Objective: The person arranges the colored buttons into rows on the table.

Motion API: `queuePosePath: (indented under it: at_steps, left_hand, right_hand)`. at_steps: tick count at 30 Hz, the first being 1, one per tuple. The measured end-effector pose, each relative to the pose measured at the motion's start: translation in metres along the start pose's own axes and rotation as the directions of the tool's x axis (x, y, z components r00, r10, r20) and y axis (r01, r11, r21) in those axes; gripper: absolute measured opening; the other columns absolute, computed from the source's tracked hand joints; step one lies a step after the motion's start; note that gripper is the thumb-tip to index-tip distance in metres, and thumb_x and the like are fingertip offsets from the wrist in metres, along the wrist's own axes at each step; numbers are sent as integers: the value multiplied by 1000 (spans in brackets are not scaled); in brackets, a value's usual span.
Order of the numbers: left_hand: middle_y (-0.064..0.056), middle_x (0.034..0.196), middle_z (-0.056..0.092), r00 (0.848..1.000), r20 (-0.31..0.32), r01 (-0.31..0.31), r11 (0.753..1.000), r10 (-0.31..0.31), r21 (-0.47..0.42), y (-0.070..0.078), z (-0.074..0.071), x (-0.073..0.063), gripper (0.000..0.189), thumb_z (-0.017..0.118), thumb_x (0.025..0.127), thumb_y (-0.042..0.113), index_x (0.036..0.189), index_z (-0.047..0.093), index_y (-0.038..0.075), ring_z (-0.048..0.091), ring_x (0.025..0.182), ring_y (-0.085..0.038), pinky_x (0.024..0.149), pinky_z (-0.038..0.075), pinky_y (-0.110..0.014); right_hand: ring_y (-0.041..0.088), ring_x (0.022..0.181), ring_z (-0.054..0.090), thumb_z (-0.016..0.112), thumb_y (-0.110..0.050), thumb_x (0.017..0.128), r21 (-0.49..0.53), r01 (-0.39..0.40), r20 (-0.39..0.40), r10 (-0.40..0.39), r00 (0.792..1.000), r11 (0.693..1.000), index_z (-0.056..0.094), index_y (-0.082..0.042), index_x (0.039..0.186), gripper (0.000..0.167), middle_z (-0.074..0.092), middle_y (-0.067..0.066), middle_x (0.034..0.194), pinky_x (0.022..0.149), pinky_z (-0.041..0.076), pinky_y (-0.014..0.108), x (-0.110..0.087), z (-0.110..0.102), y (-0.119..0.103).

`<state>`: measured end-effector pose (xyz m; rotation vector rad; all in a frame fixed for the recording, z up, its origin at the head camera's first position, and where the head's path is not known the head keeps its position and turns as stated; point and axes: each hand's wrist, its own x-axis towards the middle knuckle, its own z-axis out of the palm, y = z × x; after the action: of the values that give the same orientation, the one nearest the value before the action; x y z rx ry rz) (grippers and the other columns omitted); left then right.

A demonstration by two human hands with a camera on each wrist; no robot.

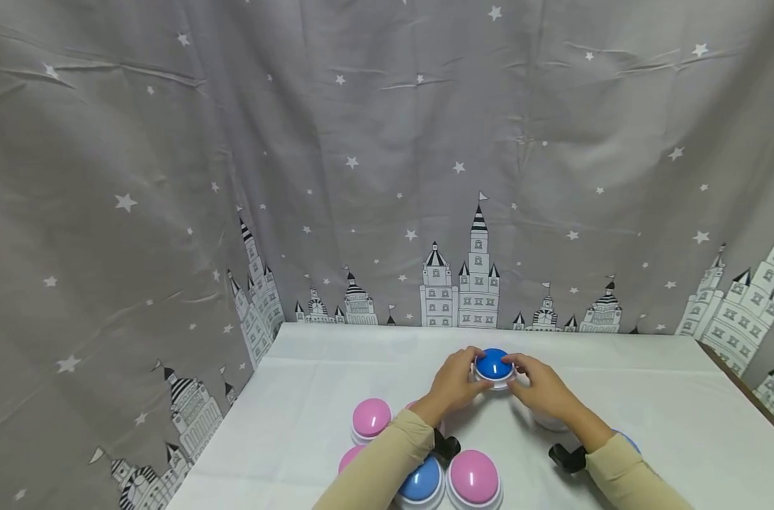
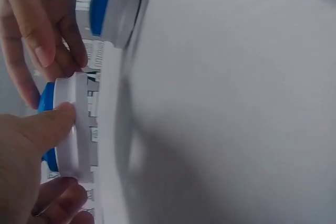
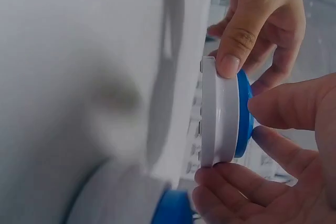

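Both hands hold one round push button (image 1: pixel 494 364) with a dark blue dome and a white base, raised above the white table. My left hand (image 1: pixel 453 384) grips it from the left. In the left wrist view its thumb (image 2: pixel 55 121) presses the white rim and the other fingers curl at the base's lower edge. My right hand (image 1: pixel 543 388) holds the other side. The right wrist view has its thumb (image 3: pixel 283 104) and a finger at the blue dome, with more fingers under the base's edge.
Pink buttons (image 1: pixel 371 417) and a lighter blue button (image 1: pixel 421 479) stand on the white-covered table (image 1: pixel 298 397), some partly hidden by the left forearm. Another blue-domed button (image 3: pixel 176 206) stands near the right hand. A grey curtain (image 1: pixel 361 142) printed with castles hangs behind.
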<state>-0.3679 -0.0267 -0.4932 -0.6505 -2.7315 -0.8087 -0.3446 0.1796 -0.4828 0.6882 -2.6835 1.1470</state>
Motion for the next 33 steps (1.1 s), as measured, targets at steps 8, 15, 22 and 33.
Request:
queuePosePath:
  at_steps: [8,15,22,33]
  left_hand:
    - [0,114,65,999,7,-50,999,50,19,-2,-25,-23,52,81,82,32,127,59,17,56,94,-11,80,48,-25]
    - [0,111,65,997,35,-70,998,69,10,4,-45,-47,53,83,80,32,125,60,16,58,94,-12,80,48,-25]
    - [0,106,63,995,82,-53,999,52,8,8,-53,-68,56,85,77,35,123,58,16,56,94,-11,83,47,-30]
    - [3,100,61,985,158,-90,990,72,110,0,-48,-89,58,82,78,44,124,56,19,56,96,-13,89,45,-38]
  right_hand:
    - [39,112,59,68,-2,89,32,121,-24,-121,992,992,56,1,132,46,58,21,130,93,48,56,-18,10,-17]
    - [37,109,61,71,-3,87,53,138,-1,-139,990,989,57,-1,131,46,61,19,128,91,51,51,-32,15,-32]
    - [37,112,61,70,-10,90,89,146,75,-152,985,985,57,-2,131,44,60,17,130,91,51,50,-47,19,-40]
    - [32,116,59,72,-13,89,137,113,148,-133,980,984,58,-6,131,44,61,10,130,95,49,48,-63,33,-40]
